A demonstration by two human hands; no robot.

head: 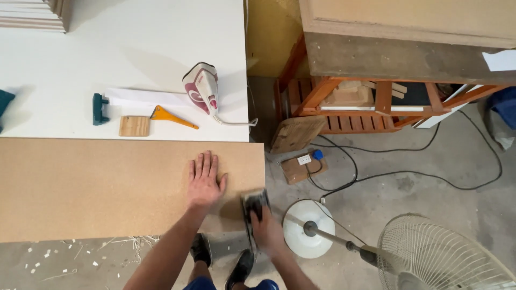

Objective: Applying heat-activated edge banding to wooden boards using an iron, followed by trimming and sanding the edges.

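— Right hand (267,230), lower centre, fingers wrapped around the blurred sanding block (253,207) at the chipboard panel (97,188) corner?

— Yes; left hand (205,181) lies flat, fingers spread, holding nothing. Slipping off the edge could tip the block.

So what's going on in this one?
A person stands at a brown particle board lying beside a white panel. The left hand lies flat on the board; the right hand grips a small dark sanding tool at the board's right corner. A clothes iron, orange scraper and wood block sit on the white panel.
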